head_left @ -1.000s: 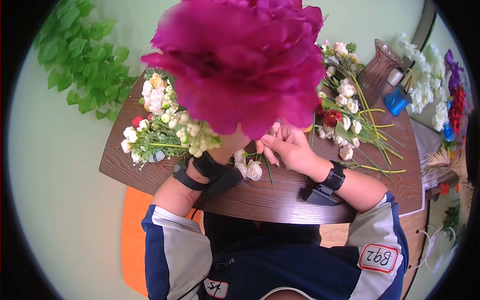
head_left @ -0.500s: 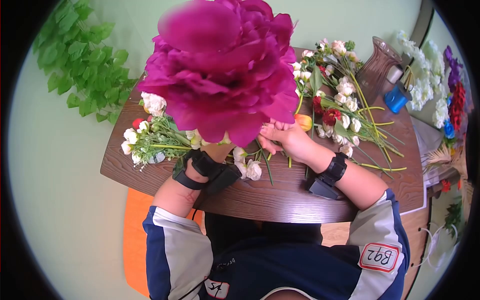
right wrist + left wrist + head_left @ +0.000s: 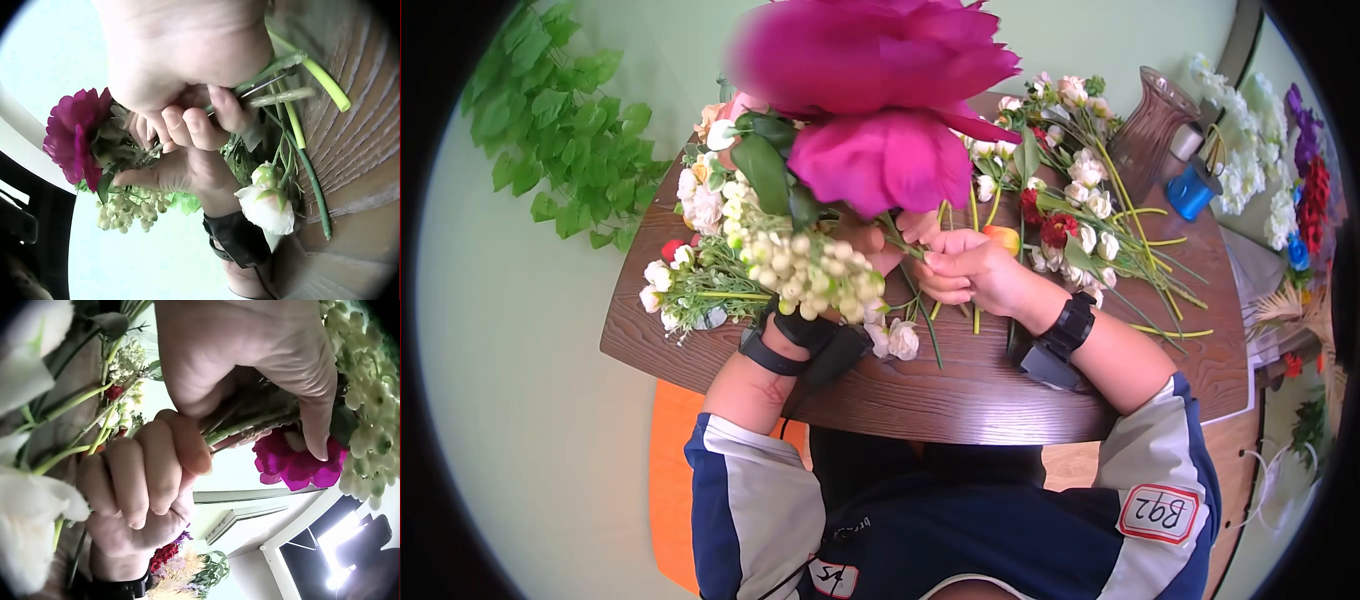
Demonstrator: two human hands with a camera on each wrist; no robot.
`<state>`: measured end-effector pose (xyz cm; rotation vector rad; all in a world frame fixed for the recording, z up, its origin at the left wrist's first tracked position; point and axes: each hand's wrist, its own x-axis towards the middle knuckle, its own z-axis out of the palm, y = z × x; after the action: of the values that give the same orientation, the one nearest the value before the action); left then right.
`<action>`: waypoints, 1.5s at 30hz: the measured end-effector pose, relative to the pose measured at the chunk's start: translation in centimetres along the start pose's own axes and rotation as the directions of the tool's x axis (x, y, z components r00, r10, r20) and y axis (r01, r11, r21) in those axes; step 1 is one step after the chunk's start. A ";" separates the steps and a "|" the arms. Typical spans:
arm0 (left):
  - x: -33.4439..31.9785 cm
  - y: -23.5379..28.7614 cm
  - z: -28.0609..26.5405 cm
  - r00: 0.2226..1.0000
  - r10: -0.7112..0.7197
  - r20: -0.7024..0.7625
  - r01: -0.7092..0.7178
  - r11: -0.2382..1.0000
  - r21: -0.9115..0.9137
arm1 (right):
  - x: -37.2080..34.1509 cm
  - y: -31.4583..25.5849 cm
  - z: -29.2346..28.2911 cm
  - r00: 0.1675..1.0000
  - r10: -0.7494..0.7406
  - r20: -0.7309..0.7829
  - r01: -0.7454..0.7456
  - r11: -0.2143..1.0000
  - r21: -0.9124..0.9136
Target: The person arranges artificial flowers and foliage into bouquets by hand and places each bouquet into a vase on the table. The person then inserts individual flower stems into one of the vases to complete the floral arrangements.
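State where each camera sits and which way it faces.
Head: on the head, facing forward and down at the table and purple flower; shows arms, torso, right hand and partly hidden left hand.
Left wrist: on that wrist, facing along the left hand to the stems; both hands show.
Right wrist: on that wrist, facing along the right hand, with the left hand beyond it.
Shared: both wrist views show both hands, the flower and pale berries.

On the table [image 3: 960,400], flowers [image 3: 1088,168] lie left of vase [image 3: 1152,125].
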<state>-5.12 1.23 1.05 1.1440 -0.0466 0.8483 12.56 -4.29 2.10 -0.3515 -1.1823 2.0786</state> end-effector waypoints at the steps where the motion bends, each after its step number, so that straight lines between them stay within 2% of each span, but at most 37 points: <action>1: -0.2 -0.4 -0.6 1.000 -0.002 0.025 0.002 1.000 0.001 | 0.0 0.0 -0.2 1.000 -0.001 0.000 0.001 1.000 0.000; 2: -0.3 -0.7 -1.1 0.999 -0.005 0.051 0.004 1.000 0.002 | 0.0 0.1 -0.6 0.998 0.008 0.058 -0.008 1.000 0.003; 3: -1.4 -0.8 0.4 0.981 0.043 -0.190 -0.048 0.999 -0.025 | 0.0 0.2 -0.8 0.993 0.017 0.117 -0.018 1.000 0.005; 4: -0.5 1.2 2.1 0.949 -0.089 -0.304 0.244 0.816 0.524 | -0.1 0.1 -0.5 0.993 0.017 0.117 -0.017 1.000 0.006; 6: -1.1 -0.9 0.8 0.901 0.026 -0.434 0.177 0.890 0.419 | -0.2 -0.4 0.3 0.989 0.053 0.136 -0.065 0.995 0.082; 7: -1.1 -1.8 -0.7 0.901 0.025 -0.434 0.177 0.890 0.419 | -0.2 -0.3 0.2 0.989 0.053 0.136 -0.065 0.995 0.082; 8: -1.0 -2.4 -2.6 0.985 -0.062 -0.160 0.061 0.998 -0.009 | -0.2 -0.1 -0.1 0.983 0.075 0.167 -0.093 0.990 0.103; 9: -0.9 -2.3 -3.2 0.991 -0.007 0.134 0.067 0.889 -0.453 | -0.2 0.0 -0.2 0.976 0.095 0.198 -0.121 0.985 0.122; 10: -1.2 -2.2 -3.8 0.991 -0.007 0.134 0.067 0.889 -0.453 | -0.2 0.0 -0.4 0.976 0.096 0.197 -0.121 0.985 0.122; 11: -1.7 -2.1 -4.3 0.990 -0.143 0.017 0.141 0.985 0.098 | -0.2 0.0 -0.4 0.973 0.093 0.210 -0.120 0.985 0.121; 12: -1.9 -2.0 -4.6 0.969 -0.193 -0.154 0.247 0.758 0.604 | -0.2 0.1 -0.4 0.971 0.090 0.222 -0.119 0.986 0.120; 13: -2.2 -2.2 -4.7 0.969 -0.194 -0.155 0.248 0.757 0.605 | -0.2 0.1 -0.5 0.971 0.089 0.223 -0.118 0.986 0.120; 15: -2.7 -2.9 -4.7 0.972 -0.016 -0.235 0.201 0.576 0.792 | -0.2 0.2 -0.7 0.969 0.090 0.231 -0.126 0.981 0.146; 16: -2.3 -2.2 -3.3 0.972 -0.016 -0.235 0.201 0.576 0.792 | -0.2 0.2 -0.6 0.969 0.090 0.231 -0.126 0.981 0.146; 17: -1.8 -1.5 -2.0 0.992 0.025 -0.123 0.106 0.350 0.931 | -0.2 0.2 -0.7 0.963 0.078 0.258 -0.120 0.981 0.152; 18: -1.2 -0.2 -0.2 0.999 0.036 -0.003 -0.001 0.098 0.995 | -0.1 0.3 -0.7 0.956 0.065 0.285 -0.114 0.981 0.159; 19: -0.5 1.6 1.8 0.999 0.036 -0.003 -0.001 0.098 0.995 | -0.1 0.3 -0.7 0.956 0.065 0.285 -0.114 0.981 0.159; 21: 0.7 4.5 4.9 0.974 -0.218 -0.061 0.137 0.350 0.927 | -0.1 0.2 -0.7 0.951 0.073 0.301 -0.135 0.972 0.192; 22: 1.3 3.1 4.0 0.974 -0.217 -0.061 0.136 0.350 0.927 | -0.1 0.2 -0.7 0.951 0.073 0.301 -0.135 0.972 0.191; 23: 2.1 0.6 2.4 0.976 -0.131 0.172 0.049 0.909 0.414 | -0.1 0.2 -0.8 0.951 0.080 0.299 -0.149 0.966 0.213; 24: 3.0 0.2 3.0 0.956 0.094 0.277 0.009 0.938 -0.347 | -0.2 0.2 -0.9 0.951 0.088 0.297 -0.162 0.959 0.234; 25: 2.8 0.6 3.3 0.956 0.094 0.277 0.009 0.938 -0.347 | -0.1 0.2 -0.9 0.951 0.088 0.297 -0.161 0.959 0.234; 27: 2.4 2.0 4.5 0.990 -0.097 0.098 0.129 0.908 -0.398 | -0.1 0.2 -0.9 0.952 0.084 0.295 -0.161 0.955 0.248; 28: 2.4 2.0 4.5 0.990 -0.098 0.098 0.129 0.908 -0.398 | -0.1 0.3 -0.9 0.952 0.084 0.295 -0.161 0.955 0.248; 30: 2.6 2.0 4.4 0.993 -0.037 0.115 0.066 0.963 -0.262 | -0.1 0.3 -0.9 0.952 0.085 0.295 -0.161 0.957 0.242; 34: 2.5 1.2 3.3 0.989 -0.009 0.148 0.050 0.959 -0.280 | -0.1 0.4 -0.8 0.952 0.093 0.290 -0.174 0.947 0.270; 36: 2.6 0.9 3.2 0.991 -0.027 0.132 0.076 0.920 -0.384 | 0.0 0.5 -0.7 0.953 0.067 0.294 -0.146 0.956 0.255; 39: 2.5 1.4 3.8 0.991 -0.071 0.116 0.114 0.898 -0.425 | -0.1 0.6 -0.8 0.961 0.074 0.268 -0.144 0.957 0.253; 45: 2.8 1.1 3.5 0.968 0.042 0.249 0.049 0.936 -0.348 | -0.1 0.6 -0.8 0.963 0.054 0.263 -0.122 0.960 0.253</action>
<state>-2.49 0.17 4.69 0.9048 -0.3935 0.6529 12.80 -4.10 1.13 -0.0097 -1.0226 2.3808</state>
